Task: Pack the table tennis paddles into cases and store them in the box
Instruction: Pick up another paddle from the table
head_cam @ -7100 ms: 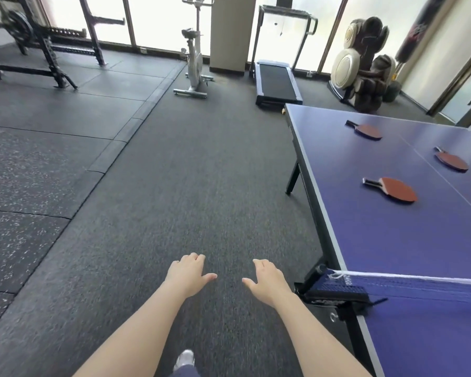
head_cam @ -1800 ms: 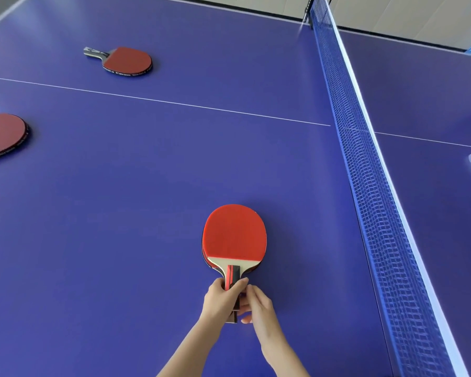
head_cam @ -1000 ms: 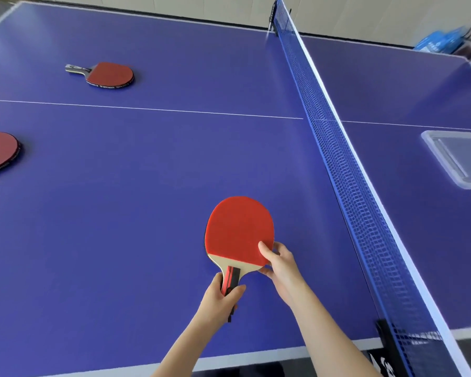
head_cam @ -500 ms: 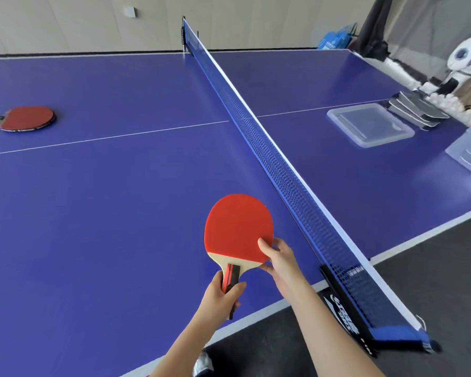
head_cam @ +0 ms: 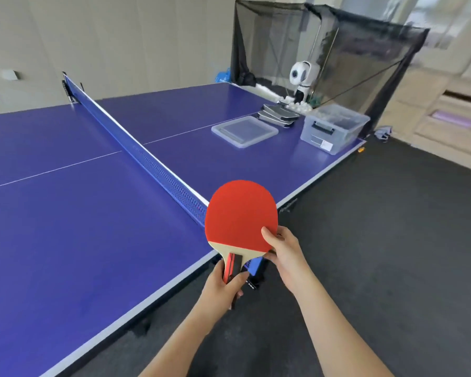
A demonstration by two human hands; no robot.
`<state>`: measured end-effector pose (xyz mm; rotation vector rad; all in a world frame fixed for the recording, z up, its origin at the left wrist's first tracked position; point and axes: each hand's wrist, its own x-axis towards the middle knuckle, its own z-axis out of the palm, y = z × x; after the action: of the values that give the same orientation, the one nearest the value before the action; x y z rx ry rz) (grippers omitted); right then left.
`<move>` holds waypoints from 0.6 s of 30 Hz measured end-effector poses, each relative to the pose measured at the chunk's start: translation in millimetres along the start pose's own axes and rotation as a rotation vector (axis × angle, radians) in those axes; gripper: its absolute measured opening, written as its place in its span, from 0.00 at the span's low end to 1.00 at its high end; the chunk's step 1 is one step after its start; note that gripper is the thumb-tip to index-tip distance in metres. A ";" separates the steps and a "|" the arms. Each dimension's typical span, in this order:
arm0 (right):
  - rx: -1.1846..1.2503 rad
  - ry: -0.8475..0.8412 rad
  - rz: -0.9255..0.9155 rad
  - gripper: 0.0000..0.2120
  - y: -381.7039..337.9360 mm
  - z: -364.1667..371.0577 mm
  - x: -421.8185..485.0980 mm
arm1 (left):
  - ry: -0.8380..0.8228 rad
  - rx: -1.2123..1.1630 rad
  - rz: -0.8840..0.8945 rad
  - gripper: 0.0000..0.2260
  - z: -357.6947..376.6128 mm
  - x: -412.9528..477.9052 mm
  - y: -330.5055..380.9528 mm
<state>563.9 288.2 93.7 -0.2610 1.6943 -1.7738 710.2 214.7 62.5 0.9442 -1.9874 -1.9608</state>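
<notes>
Head view: the left hand (head_cam: 223, 284) is wrapped tight round the handle of the red-faced paddle (head_cam: 241, 216), and the right hand (head_cam: 286, 251) pinches the blade's lower right edge, thumb on the red rubber and fingers behind. The grip is unchanged from 0.5 s ago. A dark handle end sticks out below the left fist. The paddle is in the air, over the near edge of the blue table (head_cam: 79, 240) by the end of the net (head_cam: 147, 161).

The view has swung right since then. The clear storage box (head_cam: 335, 129) at the far corner now shows whole, with its lid (head_cam: 245, 131) flat beside it and a stack of grey cases (head_cam: 278, 115) just behind. Beyond them stands a white ball machine (head_cam: 302, 74) inside black catch netting (head_cam: 365, 50). The paddle that lay at far left has gone out of frame.
</notes>
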 end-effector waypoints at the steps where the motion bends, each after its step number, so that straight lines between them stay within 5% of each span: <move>1: 0.000 0.033 -0.012 0.15 -4.2 -24.5 -12.1 | -0.031 -0.004 0.014 0.07 22.7 -6.6 3.6; 10: 0.057 0.318 -0.050 0.16 -14.5 -205.9 -92.9 | -0.278 0.058 0.021 0.14 189.1 -38.0 18.0; 18: 0.117 0.447 -0.049 0.17 -9.7 -305.1 -61.1 | -0.374 0.121 -0.018 0.12 279.7 8.6 31.4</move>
<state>435.1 571.2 78.1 0.1608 1.8833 -2.0714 539.6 438.7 60.6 0.6565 -2.3213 -2.1794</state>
